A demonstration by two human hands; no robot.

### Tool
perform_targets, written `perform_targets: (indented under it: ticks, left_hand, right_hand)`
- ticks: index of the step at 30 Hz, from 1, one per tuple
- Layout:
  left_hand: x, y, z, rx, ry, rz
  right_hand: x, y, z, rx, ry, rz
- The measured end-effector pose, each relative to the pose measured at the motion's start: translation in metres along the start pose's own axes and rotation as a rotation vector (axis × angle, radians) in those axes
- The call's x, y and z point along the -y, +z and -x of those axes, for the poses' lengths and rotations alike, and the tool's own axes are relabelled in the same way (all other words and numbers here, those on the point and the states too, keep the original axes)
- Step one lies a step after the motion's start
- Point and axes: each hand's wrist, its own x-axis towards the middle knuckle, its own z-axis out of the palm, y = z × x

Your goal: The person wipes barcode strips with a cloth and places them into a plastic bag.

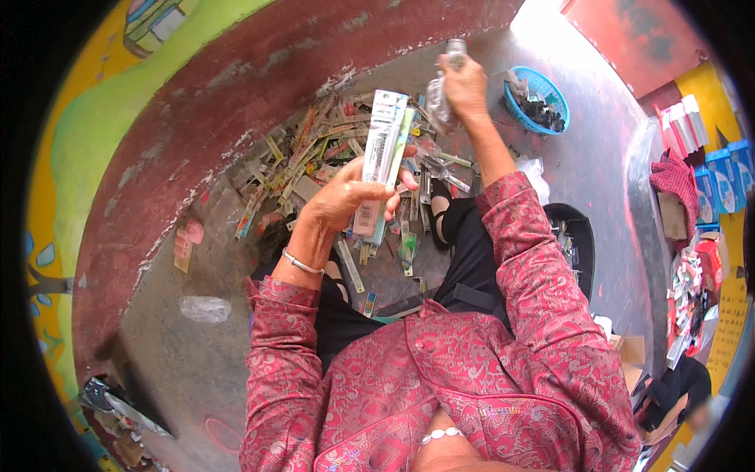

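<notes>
My left hand [346, 197] is wrapped round a stack of slim, flat packages [382, 149], held upright with a white printed label in front and a pale green edge showing behind. Farther off to the right, my right hand [465, 85] grips a piece of clear crumpled plastic [442, 102]. A rounded end pokes out above the fist; whether it is a bag or a bottle I cannot tell. Below both hands, a wide heap of similar slim packages [303, 161] covers the floor against the wall, partly hidden by my left hand and the stack.
A blue plastic basket [565, 93] with dark scraps stands at the far right. Beside my left leg lies a clear plastic bag [205, 309]. A black container [580, 244] sits by my right leg. Blue boxes [725, 181] and other goods line the right wall.
</notes>
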Motion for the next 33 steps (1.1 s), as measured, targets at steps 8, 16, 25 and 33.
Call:
perform_targets:
  ticks: [8,16,25,33]
  left_hand:
    - [-0.004,-0.004,0.0,-0.071,0.112,0.125]
    - [0.001,-0.005,0.001,-0.12,-0.087,0.062]
    - [0.014,-0.007,-0.013,-0.199,0.069,-0.032]
    - [0.02,-0.017,-0.014,-0.244,0.031,0.112]
  right_hand:
    - [0.033,-0.005,0.041,0.647,0.688,-1.101]
    - [0.057,0.004,0.063,0.813,0.392,-1.017]
    - [0.049,0.007,0.046,0.565,0.382,-0.568]
    - [0.064,-0.004,0.063,0.211,-0.132,-0.593]
